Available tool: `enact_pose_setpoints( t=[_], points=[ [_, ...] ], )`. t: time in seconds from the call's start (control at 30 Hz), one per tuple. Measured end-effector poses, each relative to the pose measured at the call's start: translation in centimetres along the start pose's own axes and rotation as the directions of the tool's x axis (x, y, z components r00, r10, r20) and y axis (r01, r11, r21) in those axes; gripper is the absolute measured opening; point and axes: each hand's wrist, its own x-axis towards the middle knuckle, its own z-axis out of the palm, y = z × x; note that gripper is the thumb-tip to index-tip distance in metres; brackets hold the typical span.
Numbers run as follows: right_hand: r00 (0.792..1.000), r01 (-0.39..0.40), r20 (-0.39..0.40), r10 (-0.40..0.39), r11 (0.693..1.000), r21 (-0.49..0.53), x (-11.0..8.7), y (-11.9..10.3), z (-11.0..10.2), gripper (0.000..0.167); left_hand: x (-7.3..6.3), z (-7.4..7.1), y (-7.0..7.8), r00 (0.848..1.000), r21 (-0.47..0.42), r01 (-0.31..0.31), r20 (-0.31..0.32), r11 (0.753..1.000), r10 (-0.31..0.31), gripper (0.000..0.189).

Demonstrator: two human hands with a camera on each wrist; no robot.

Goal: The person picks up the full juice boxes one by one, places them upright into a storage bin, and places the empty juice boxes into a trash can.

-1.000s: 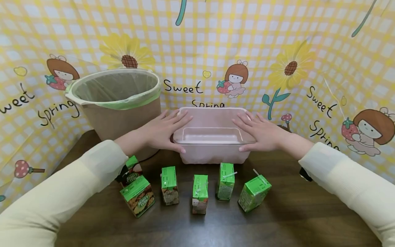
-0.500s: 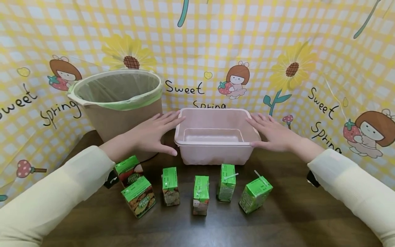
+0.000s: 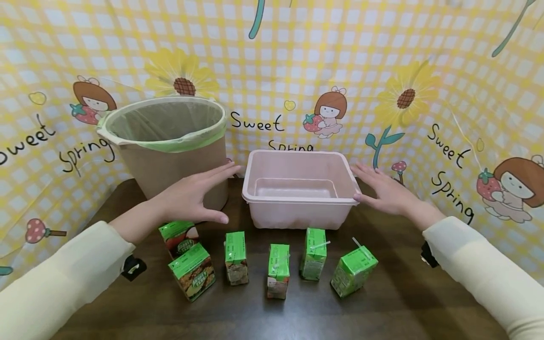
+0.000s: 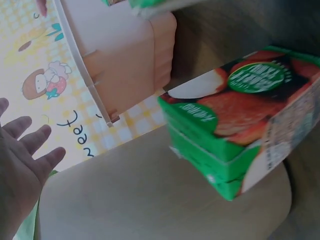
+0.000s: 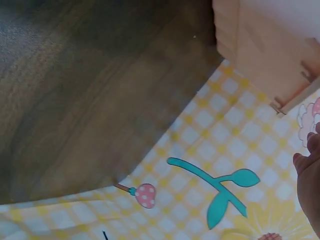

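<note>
A pale pink plastic basin stands on the table near the back, its inside bare. To its left, my left hand hovers with straight fingers and the thumb spread, apart from the rim and above the drink cartons. At the basin's right rim, my right hand is also spread, its thumb tip overlapping the corner. In front stand several green-topped drink cartons: a brown-sided carton at left, a middle carton, and a carton with a straw at right. One carton looms close in the left wrist view.
A tall beige bin with a clear liner stands behind my left hand, left of the basin. A yellow checked cloth with cartoon prints hangs around the back and sides. The dark wooden table extends to the right of the cartons.
Both hands have moved outward from the basin's rim, the left one farther, to the left and toward me. The basin and cartons stay put; the view has shifted slightly.
</note>
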Motion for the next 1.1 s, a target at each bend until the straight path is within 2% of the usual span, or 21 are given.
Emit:
enact_pose_setpoints(
  t=[0.13,0.37,0.63,0.83,1.03,1.1],
  points=[
    [0.999,0.032,-0.024,-0.032,0.999,0.008,-0.3,0.3,0.8,0.071,-1.3,0.1,0.3,0.999,-0.085,-0.023,-0.034,0.996,0.021,0.104],
    [0.995,0.094,-0.046,-0.094,0.996,-0.001,-0.5,0.6,2.0,0.06,-4.0,0.6,1.1,0.997,-0.229,-0.028,-0.074,0.973,0.011,0.101],
    [0.997,0.074,-0.022,-0.074,0.997,-0.014,-0.5,0.6,2.5,0.061,-6.8,1.4,2.0,0.998,-0.327,-0.034,-0.067,0.944,0.013,0.091],
    [0.997,0.081,-0.005,-0.081,0.996,-0.022,-0.3,0.5,2.6,0.06,-9.0,2.3,2.2,0.996,-0.375,-0.035,-0.086,0.926,0.003,0.086],
    [0.996,0.084,0.001,-0.085,0.995,-0.044,-0.2,0.4,2.4,0.06,-10.3,3.3,2.0,0.995,-0.441,-0.035,-0.101,0.897,-0.011,0.088],
    [0.996,0.087,-0.001,-0.087,0.995,-0.046,-0.2,0.4,2.4,0.06,-10.6,3.6,1.8,0.996,-0.479,-0.029,-0.09,0.878,-0.016,0.091]
  ],
)
